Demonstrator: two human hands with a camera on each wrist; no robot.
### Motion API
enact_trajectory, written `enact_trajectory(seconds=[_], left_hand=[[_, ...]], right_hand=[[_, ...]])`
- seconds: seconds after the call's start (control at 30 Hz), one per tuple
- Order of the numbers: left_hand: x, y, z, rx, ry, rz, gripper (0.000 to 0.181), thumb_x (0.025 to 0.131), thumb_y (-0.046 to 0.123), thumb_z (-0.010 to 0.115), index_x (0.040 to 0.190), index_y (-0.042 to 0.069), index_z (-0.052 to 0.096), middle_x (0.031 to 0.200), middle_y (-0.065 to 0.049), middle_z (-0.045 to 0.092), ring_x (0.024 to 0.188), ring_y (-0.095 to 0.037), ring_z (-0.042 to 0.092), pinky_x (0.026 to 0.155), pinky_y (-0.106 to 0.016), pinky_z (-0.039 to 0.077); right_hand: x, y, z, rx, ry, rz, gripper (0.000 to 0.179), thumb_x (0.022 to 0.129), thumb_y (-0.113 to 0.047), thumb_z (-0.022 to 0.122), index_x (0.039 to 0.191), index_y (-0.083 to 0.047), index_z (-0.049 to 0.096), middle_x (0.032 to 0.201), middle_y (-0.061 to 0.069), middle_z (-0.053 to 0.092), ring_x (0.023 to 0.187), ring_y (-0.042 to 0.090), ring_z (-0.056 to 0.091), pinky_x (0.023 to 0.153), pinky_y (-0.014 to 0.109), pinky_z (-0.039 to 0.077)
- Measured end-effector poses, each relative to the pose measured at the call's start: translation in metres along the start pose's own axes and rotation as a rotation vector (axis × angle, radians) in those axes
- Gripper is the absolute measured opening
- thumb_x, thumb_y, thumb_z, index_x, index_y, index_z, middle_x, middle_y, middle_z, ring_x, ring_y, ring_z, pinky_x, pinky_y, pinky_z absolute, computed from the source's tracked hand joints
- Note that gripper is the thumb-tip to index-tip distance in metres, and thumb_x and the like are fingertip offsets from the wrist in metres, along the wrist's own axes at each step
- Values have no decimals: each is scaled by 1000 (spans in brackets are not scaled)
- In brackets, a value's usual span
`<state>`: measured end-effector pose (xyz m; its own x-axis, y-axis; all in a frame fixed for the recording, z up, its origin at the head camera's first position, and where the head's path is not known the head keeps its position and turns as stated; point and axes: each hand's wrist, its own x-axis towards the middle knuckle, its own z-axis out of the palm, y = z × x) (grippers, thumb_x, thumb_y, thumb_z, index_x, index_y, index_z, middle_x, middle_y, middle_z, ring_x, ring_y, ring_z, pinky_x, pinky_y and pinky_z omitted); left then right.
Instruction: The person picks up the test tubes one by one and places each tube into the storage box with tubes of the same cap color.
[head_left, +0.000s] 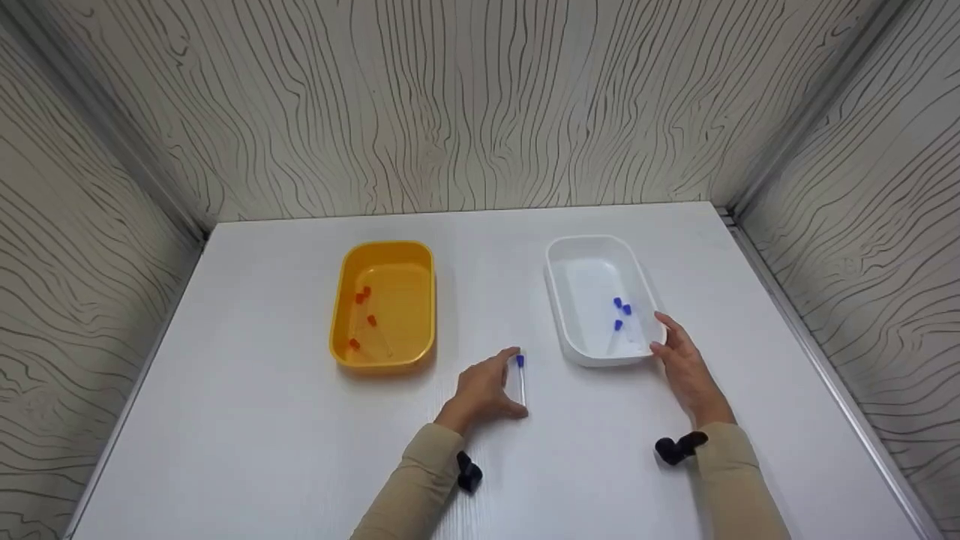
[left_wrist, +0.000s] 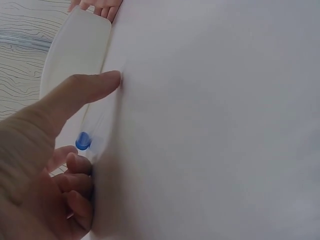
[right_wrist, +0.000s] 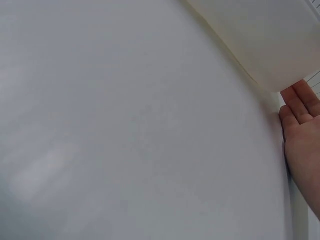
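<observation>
A slim clear tube with a blue cap (head_left: 520,361) lies on the table, cap toward the back. My left hand (head_left: 484,390) spans its length, forefinger by the cap and thumb by the other end. In the left wrist view the blue cap (left_wrist: 83,141) shows between the spread thumb and the bent fingers. My right hand (head_left: 686,371) holds the near right corner of a white tray (head_left: 566,330), thumb and forefinger at the rim. The right wrist view shows other fingers (right_wrist: 301,102) against the tray's outer wall. Several blue-capped tubes (head_left: 619,325) lie inside that tray.
Left of the white tray stands a yellow tray (head_left: 336,330) holding several clear tubes with orange-red caps (head_left: 372,320). Both trays rest on the white table (head_left: 225,412). Wood-patterned panels (head_left: 450,112) rise behind the table and at both sides.
</observation>
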<state>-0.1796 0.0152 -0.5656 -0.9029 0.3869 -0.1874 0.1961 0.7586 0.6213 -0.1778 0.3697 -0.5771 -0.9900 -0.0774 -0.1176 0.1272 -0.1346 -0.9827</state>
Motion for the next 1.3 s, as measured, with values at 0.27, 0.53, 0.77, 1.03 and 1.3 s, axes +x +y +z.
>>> enact_trajectory(seconds=[0.27, 0.53, 0.77, 1.03, 1.3], left_hand=[[0, 2, 3, 13, 16, -15, 92, 59, 38, 90, 139, 23, 46, 89, 3, 59, 83, -15, 51, 87, -38, 48], [0, 0, 3, 2, 31, 5, 91, 58, 38, 90, 137, 23, 47, 89, 2, 59, 80, -14, 49, 79, -34, 46], [0, -1, -2, -38, 21, 44, 92, 59, 37, 90, 139, 24, 46, 75, 8, 44, 66, -9, 40, 57, -22, 31], [1, 9, -11, -72, 4, 53, 92, 60, 35, 91, 140, 25, 44, 78, 7, 46, 67, -7, 39, 57, -20, 30], [1, 20, -21, -128, 2, 42, 93, 63, 37, 89, 142, 28, 41, 86, 2, 53, 72, -10, 44, 61, -21, 35]], right_hand=[[0, -2, 0, -5, 5, 18, 64, 98, -3, 48, 154, -13, 17, 163, 3, -17, 151, 20, -19, 124, 41, -11], [0, -2, 0, -6, 10, 13, 64, 98, -4, 48, 153, -13, 18, 163, 3, -16, 151, 20, -18, 124, 39, -9], [2, -3, 3, -14, 34, -6, 63, 96, 1, 48, 152, -11, 20, 165, 7, -9, 153, 22, -13, 126, 34, -3], [2, -3, 1, -18, 21, 6, 63, 97, 0, 47, 153, -11, 19, 163, 5, -16, 151, 21, -19, 124, 40, -10], [0, -3, 0, -12, 4, 23, 65, 98, -1, 46, 154, -14, 17, 163, 3, -18, 151, 21, -20, 123, 42, -13]])
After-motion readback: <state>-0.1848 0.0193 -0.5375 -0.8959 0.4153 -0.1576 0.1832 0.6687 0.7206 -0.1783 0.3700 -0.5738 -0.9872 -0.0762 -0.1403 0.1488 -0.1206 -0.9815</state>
